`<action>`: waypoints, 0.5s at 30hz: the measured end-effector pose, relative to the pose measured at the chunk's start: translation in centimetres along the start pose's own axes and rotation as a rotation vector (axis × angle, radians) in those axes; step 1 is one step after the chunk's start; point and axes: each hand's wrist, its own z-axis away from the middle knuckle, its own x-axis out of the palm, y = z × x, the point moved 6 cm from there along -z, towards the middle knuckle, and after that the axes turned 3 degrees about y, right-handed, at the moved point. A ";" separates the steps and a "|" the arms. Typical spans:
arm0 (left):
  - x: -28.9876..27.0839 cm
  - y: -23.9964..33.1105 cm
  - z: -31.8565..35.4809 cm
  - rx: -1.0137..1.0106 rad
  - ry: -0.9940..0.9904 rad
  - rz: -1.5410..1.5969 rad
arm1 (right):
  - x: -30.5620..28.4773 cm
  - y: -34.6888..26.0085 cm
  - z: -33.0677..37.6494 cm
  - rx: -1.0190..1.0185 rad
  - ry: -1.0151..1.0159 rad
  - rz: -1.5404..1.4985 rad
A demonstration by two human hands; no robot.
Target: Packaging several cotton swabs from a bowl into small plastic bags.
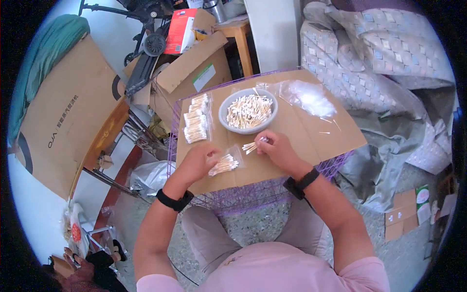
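Observation:
My right hand (276,150) is closed around a small bunch of cotton swabs (249,147), their tips pointing left, just below the grey bowl (224,121). Heaped in that bowl are many loose cotton swabs (249,112). My left hand (199,161) hovers at the left edge of a clear plastic bag (238,155) with cotton swabs inside, lying flat on the cardboard. Its fingers are half curled with a gap between thumb and forefinger; whether they touch the bag is hard to see. Filled bags of swabs (196,119) lie in a column at the left.
A cardboard sheet (311,141) covers the purple wire-framed table (253,202). Clear empty bags (311,99) are piled at its far right, near a few stray swabs (324,133). Large cardboard boxes (73,117) stand left; patterned fabric (379,53) drapes on the right.

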 end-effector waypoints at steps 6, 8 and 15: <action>1.2 2.7 -3.3 0.235 -0.040 -0.129 | 0.0 0.8 0.0 -0.019 0.062 -0.123; 2.0 3.2 -3.8 0.267 -0.069 -0.151 | 0.1 0.7 0.1 -0.037 0.062 -0.092; 3.1 4.2 -4.3 0.277 -0.180 -0.313 | 0.3 -0.1 0.5 -0.048 0.077 -0.013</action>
